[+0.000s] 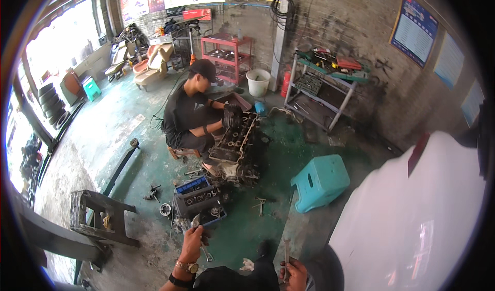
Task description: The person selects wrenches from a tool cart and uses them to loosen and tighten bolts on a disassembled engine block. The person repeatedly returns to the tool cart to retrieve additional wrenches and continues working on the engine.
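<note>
Left hand (192, 243), ours, one: fingers closed around a silver metal tool (196, 220), its tip pointing up and away from us; we cannot tell its exact kind. On the wrist, a gold-toned watch (186, 266) and a dark band (180, 281).

Right hand (295, 274), ours, one: fingers gripping the lower part of a long silver wrench (286, 252), held near the lower edge of our view, its upper end free.

Beyond our left hand, on the green floor (247, 229): a dark engine cover (198, 203) beside a blue tray (192, 185); just left of these, a round metal ring (165, 209).

Engine (234, 146), one, grimy, on the floor ahead. At its left side, a co-worker (180, 105) in dark clothes and cap, seated on a low wooden stool (181, 152), black gloves (232, 115) over the engine's top.

Turquoise stool (322, 183), one, to the right of the engine and apart from it.

White car body (417, 203), part, at our right.

Farther back: white bucket (258, 82); red cart (227, 56); grey trolley (335, 105) bearing a green tool case (363, 75); stacked tyres (50, 103), far left.
</note>
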{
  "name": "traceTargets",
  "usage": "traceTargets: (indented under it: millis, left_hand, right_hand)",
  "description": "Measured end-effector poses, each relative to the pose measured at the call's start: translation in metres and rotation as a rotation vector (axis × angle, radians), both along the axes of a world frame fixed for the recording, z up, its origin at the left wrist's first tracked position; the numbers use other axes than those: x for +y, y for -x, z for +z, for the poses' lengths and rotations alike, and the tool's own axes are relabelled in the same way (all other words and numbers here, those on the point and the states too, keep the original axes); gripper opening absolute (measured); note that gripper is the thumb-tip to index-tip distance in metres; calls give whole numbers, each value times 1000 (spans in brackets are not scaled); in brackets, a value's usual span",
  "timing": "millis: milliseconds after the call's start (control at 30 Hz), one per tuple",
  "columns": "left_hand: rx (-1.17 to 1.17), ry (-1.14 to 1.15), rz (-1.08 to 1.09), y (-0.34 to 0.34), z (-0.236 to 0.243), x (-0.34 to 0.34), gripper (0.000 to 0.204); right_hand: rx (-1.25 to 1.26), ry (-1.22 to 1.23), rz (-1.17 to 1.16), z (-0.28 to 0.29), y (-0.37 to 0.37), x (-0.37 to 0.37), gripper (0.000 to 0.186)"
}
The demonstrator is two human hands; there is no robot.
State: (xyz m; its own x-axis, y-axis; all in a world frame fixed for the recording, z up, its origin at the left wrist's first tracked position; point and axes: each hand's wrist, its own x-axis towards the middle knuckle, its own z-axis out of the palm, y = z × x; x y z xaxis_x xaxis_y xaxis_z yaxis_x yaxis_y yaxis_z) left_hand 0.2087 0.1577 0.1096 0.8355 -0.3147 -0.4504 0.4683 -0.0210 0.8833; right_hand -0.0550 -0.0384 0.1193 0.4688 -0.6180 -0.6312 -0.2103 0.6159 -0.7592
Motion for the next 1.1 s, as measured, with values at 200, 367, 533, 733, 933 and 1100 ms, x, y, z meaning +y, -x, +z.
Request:
traceTargets:
  millis: [200,367,533,733,933,1100]
  left_hand:
    - [6,132,197,-3,12,-62,28]
    - [-24,41,298,-10,15,-67,28]
    - [-37,-58,451,-38,9,-47,28]
    - [-27,-24,454,-111,-12,-51,27]
    - [61,53,431,-181,-72,-92,28]
    - [101,158,462,-212,-146,-125,27]
  right_hand:
    - [-117,-77,191,-10,-65,-118,24]
    - [-204,-148,316,-9,-118,-180,20]
    - [-170,-123,400,-5,-177,-195,20]
    - [-30,15,577,-7,-226,-185,33]
    - [121,416,910,-39,-264,-203,33]
    - [199,779,1219,-110,-324,-227,30]
